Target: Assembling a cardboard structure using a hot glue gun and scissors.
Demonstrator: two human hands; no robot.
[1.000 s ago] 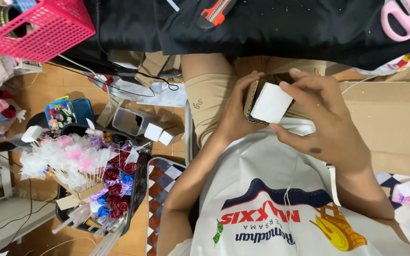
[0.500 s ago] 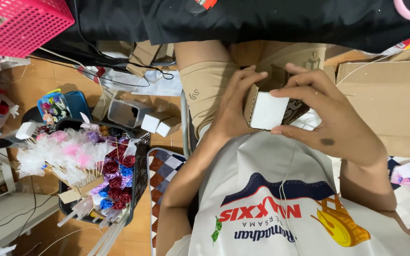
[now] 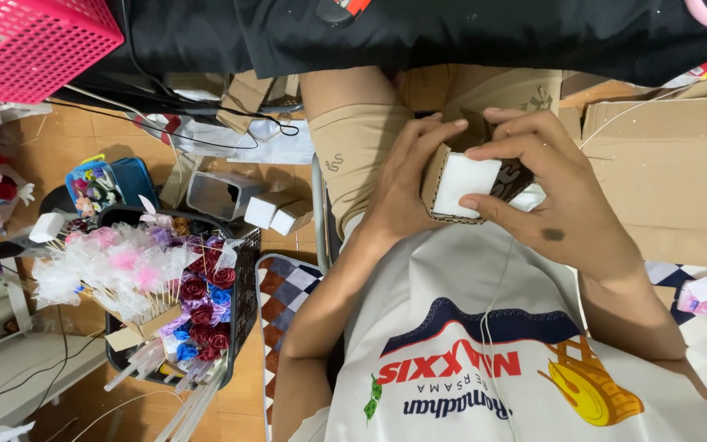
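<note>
1. The left hand (image 3: 398, 196) cups a small cardboard box (image 3: 452, 188) from its outer side, fingers (image 3: 431, 135) curled and clamped on the box edge.
2. The right hand (image 3: 562, 200) covers the box from the other side, its fingers (image 3: 497, 151) pressed together on a white foam block (image 3: 464, 182) seated inside the box.
3. The box sits between both sets of fingers, held above the person's lap and white printed shirt (image 3: 484, 352).
4. Beyond the fingertips lies flat brown cardboard (image 3: 664, 172) on the floor.
5. Well left of the fingers, a black basket (image 3: 243, 282) holds wrapped ribbon roses (image 3: 202, 311).
6. A pink plastic crate (image 3: 34, 45) stands farther left on the wooden floor (image 3: 42, 155).
</note>
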